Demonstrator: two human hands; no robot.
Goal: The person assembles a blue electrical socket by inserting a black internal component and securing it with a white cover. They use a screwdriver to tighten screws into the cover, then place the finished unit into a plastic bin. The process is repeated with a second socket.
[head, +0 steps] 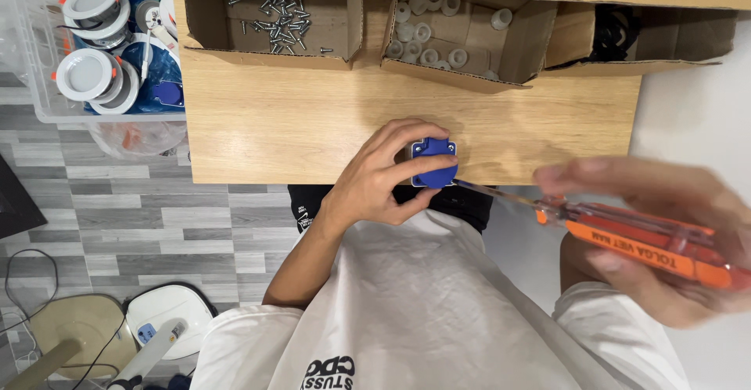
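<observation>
My right hand at 4 o'clock, wrapped around orange screwdriver, its tip touching blue plastic part. My left hand pinches that part at wooden table near edge. At 12: cardboard boxes of screws, white rings

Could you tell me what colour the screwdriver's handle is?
Translucent orange, the screwdriver handle in the right hand, head view.

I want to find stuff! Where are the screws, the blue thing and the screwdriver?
screws [270, 10], head view, middle of the pile.
blue plastic part [432, 163], head view, its top face.
orange screwdriver [649, 251], head view, its handle.
</observation>
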